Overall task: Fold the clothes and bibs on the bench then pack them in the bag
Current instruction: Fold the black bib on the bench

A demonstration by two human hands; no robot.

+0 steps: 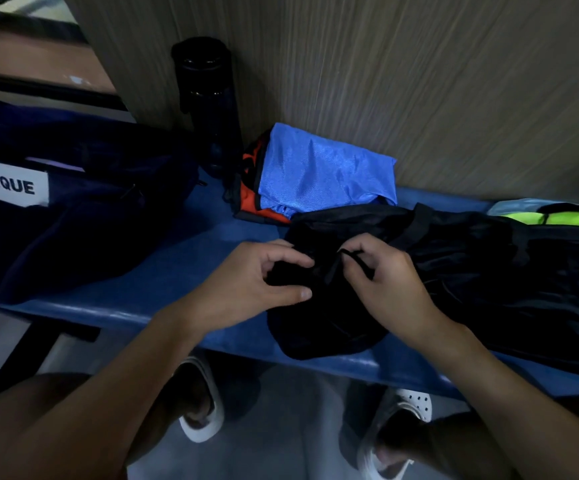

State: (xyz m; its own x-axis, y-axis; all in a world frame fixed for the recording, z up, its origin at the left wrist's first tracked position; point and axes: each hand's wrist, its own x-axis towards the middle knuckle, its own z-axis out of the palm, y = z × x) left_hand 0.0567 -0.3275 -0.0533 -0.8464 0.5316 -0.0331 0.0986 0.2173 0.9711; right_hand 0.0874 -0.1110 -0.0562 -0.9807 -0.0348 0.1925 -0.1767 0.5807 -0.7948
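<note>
A black garment [488,278] lies spread over the right half of the blue bench [184,271]. My left hand [260,282] grips its bunched left end between thumb and curled fingers. My right hand [381,271] pinches a thin black drawstring [348,256] at the same end. Behind them sits a folded blue bib [322,171] stacked on an orange and black one [248,192]. A neon green bib [558,218] shows at the far right, partly under the black garment. The dark navy bag [83,202] with a white "LVQUE" label lies on the bench's left.
A tall black bottle [211,105] stands against the wood-grain wall [419,81] between the bag and the folded bibs. Below the bench's front edge are my feet in white clogs [201,400] on a grey floor.
</note>
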